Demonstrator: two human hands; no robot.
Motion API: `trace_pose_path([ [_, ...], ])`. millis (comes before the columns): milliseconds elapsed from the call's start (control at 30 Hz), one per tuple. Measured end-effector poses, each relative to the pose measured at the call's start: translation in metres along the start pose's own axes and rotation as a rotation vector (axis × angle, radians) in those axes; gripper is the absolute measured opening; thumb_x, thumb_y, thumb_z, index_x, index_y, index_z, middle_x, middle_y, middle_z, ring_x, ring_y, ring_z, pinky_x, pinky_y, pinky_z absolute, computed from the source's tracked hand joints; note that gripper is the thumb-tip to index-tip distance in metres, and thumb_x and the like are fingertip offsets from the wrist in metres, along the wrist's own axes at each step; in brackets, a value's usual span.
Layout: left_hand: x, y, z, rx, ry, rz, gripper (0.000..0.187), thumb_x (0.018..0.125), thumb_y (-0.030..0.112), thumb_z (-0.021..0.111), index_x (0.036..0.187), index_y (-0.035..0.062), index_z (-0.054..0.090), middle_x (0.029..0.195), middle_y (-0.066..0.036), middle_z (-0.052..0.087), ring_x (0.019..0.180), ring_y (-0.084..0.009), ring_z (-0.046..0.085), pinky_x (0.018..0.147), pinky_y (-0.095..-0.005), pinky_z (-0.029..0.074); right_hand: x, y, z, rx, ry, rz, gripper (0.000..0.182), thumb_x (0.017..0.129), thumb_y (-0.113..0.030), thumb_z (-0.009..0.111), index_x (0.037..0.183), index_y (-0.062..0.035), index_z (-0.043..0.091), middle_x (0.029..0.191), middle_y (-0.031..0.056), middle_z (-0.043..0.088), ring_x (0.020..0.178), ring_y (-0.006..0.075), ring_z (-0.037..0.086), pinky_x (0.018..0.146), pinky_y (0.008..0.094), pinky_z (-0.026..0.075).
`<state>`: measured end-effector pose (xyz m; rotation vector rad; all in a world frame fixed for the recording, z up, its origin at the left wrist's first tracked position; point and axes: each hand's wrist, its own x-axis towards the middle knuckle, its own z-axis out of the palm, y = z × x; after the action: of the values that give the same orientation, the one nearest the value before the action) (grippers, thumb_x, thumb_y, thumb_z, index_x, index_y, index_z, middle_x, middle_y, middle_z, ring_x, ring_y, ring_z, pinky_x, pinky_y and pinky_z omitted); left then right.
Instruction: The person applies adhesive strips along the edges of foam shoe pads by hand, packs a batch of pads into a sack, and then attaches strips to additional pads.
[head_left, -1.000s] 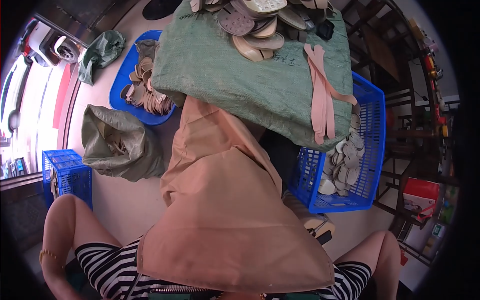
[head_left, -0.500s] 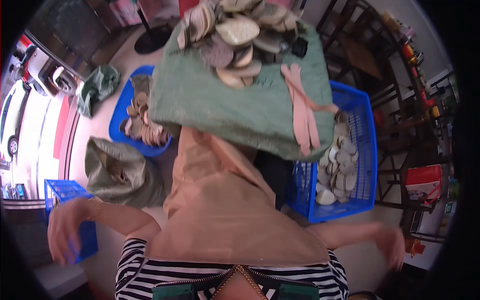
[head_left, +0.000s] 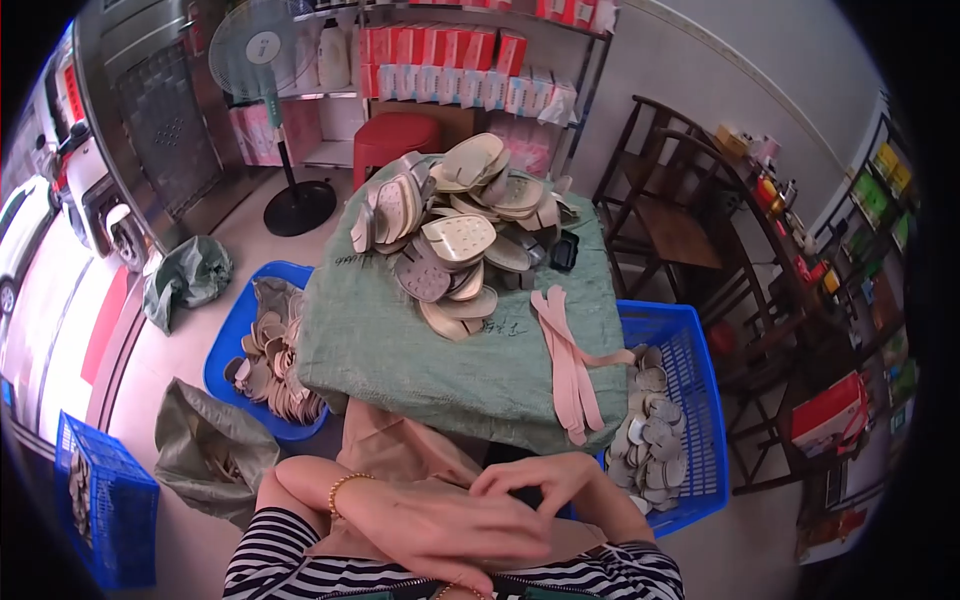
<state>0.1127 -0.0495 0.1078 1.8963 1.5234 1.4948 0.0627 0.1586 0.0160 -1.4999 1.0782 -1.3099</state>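
Note:
Both hands are drawn together before my chest, above the tan apron (head_left: 395, 440). My left hand (head_left: 440, 525), a gold bead bracelet at its wrist, reaches across with its fingers stretched out and nothing in them. Over its fingers lies my right hand (head_left: 545, 482), fingers loosely bent and apart, also holding nothing. Beyond them stands a table covered in green woven cloth (head_left: 400, 370). On it is a heap of pale and grey rounded, insole-like pieces (head_left: 458, 238). Pink strips (head_left: 568, 365) lie crossed near the right edge, below a small black tray (head_left: 564, 252).
Similar pieces fill a blue tub (head_left: 222, 385) at left and a blue basket (head_left: 708, 425) at right. An open sack (head_left: 190, 440) and another blue crate (head_left: 115, 500) stand at lower left. Behind are a fan (head_left: 283, 150), a red stool (head_left: 385, 140) and wooden chairs (head_left: 680, 240).
Both hands have swung inward from wide out at my sides and now meet before my chest. The view has tilted up, showing the shelves behind the table.

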Motion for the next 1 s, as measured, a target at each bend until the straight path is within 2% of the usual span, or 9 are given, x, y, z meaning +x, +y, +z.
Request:
trace_pose_path([
  [300, -0.001, -0.029, 0.001, -0.210, -0.207, -0.033, 0.027, 0.088, 0.016, 0.047, 0.097, -0.0090, 0.050, 0.093, -0.019, 0.052, 0.088, -0.0316, 0.051, 0.077, -0.0379, 0.040, -0.066, -0.011, 0.100, 0.698, 0.595, 0.573, 0.089, 0.069, -0.025, 0.072, 0.133, 0.0054, 0.018, 0.135, 0.0130, 0.027, 0.122, 0.0148, 0.029, 0.100, 0.0294, 0.024],
  [400, 0.003, -0.048, 0.005, -0.343, -0.183, 0.026, 0.025, 0.088, 0.017, 0.046, 0.094, -0.0069, 0.050, 0.090, -0.018, 0.052, 0.086, -0.0316, 0.051, 0.074, -0.0377, 0.040, -0.085, 0.000, 0.121, 0.667, 0.660, 0.522, 0.068, 0.075, -0.015, 0.064, 0.129, 0.0059, 0.028, 0.129, 0.0129, 0.037, 0.118, 0.0150, 0.036, 0.099, 0.0279, 0.027],
  [433, 0.007, -0.051, 0.005, -0.371, -0.204, -0.036, 0.025, 0.089, 0.018, 0.046, 0.094, -0.0064, 0.050, 0.089, -0.018, 0.051, 0.085, -0.0315, 0.050, 0.073, -0.0374, 0.040, -0.073, -0.004, 0.129, 0.585, 0.767, 0.822, 0.055, 0.077, -0.012, 0.058, 0.125, 0.0056, 0.035, 0.125, 0.0118, 0.042, 0.115, 0.0157, 0.040, 0.097, 0.0279, 0.029],
  [500, 0.012, -0.057, 0.012, -0.312, -0.187, -0.001, 0.025, 0.089, 0.019, 0.045, 0.091, -0.0056, 0.049, 0.089, -0.017, 0.050, 0.084, -0.0304, 0.049, 0.072, -0.0368, 0.039, -0.018, -0.064, 0.145, -0.002, 1.248, 0.572, 0.027, 0.082, -0.007, 0.045, 0.105, 0.0021, 0.055, 0.107, 0.0102, 0.056, 0.100, 0.0173, 0.052, 0.086, 0.0275, 0.039],
  [667, 0.019, -0.058, 0.014, -0.222, -0.233, 0.045, 0.031, 0.088, 0.022, 0.047, 0.101, -0.0057, 0.047, 0.097, -0.019, 0.049, 0.091, -0.0321, 0.047, 0.080, -0.0382, 0.037, -0.113, 0.032, 0.186, -0.209, 1.086, 0.886, 0.018, 0.077, -0.007, 0.051, 0.091, -0.0032, 0.061, 0.081, 0.0172, 0.059, 0.075, 0.0223, 0.060, 0.065, 0.0293, 0.045],
  [733, 0.019, -0.060, 0.017, -0.161, -0.187, 0.070, 0.034, 0.087, 0.024, 0.047, 0.103, -0.0065, 0.046, 0.101, -0.020, 0.048, 0.096, -0.0333, 0.046, 0.084, -0.0390, 0.036, -0.085, -0.032, 0.162, -0.393, 0.941, 1.178, 0.017, 0.074, -0.005, 0.053, 0.090, -0.0027, 0.061, 0.078, 0.0188, 0.058, 0.072, 0.0187, 0.060, 0.064, 0.0298, 0.046],
  [867, 0.023, -0.071, 0.021, -0.312, -0.444, -0.009, 0.048, 0.088, 0.035, 0.041, 0.112, -0.0067, 0.044, 0.113, -0.022, 0.045, 0.108, -0.0340, 0.041, 0.091, -0.0394, 0.033, -0.094, -0.020, 0.185, -0.087, 0.837, 1.123, 0.017, 0.078, -0.014, 0.059, 0.078, 0.0015, 0.064, 0.066, 0.0030, 0.063, 0.062, 0.0059, 0.053, 0.056, 0.0241, 0.043],
  [900, 0.020, -0.076, 0.021, -0.379, -0.479, 0.011, 0.049, 0.089, 0.032, 0.041, 0.117, -0.0080, 0.038, 0.122, -0.023, 0.038, 0.116, -0.0344, 0.033, 0.095, -0.0406, 0.028, -0.093, -0.007, 0.187, 0.062, 0.833, 0.912, 0.014, 0.077, -0.010, 0.056, 0.084, 0.0010, 0.062, 0.071, 0.0056, 0.063, 0.065, 0.0059, 0.053, 0.059, 0.0249, 0.044],
  [1000, 0.013, -0.080, 0.020, -0.448, -0.545, 0.075, 0.052, 0.091, 0.029, 0.036, 0.128, -0.0074, 0.027, 0.135, -0.024, 0.023, 0.127, -0.0340, 0.019, 0.102, -0.0426, 0.018, -0.125, 0.017, 0.177, 0.315, 0.546, 1.043, 0.025, 0.079, -0.013, 0.059, 0.102, -0.0015, 0.059, 0.084, 0.0031, 0.063, 0.075, 0.0058, 0.053, 0.069, 0.0231, 0.045],
])
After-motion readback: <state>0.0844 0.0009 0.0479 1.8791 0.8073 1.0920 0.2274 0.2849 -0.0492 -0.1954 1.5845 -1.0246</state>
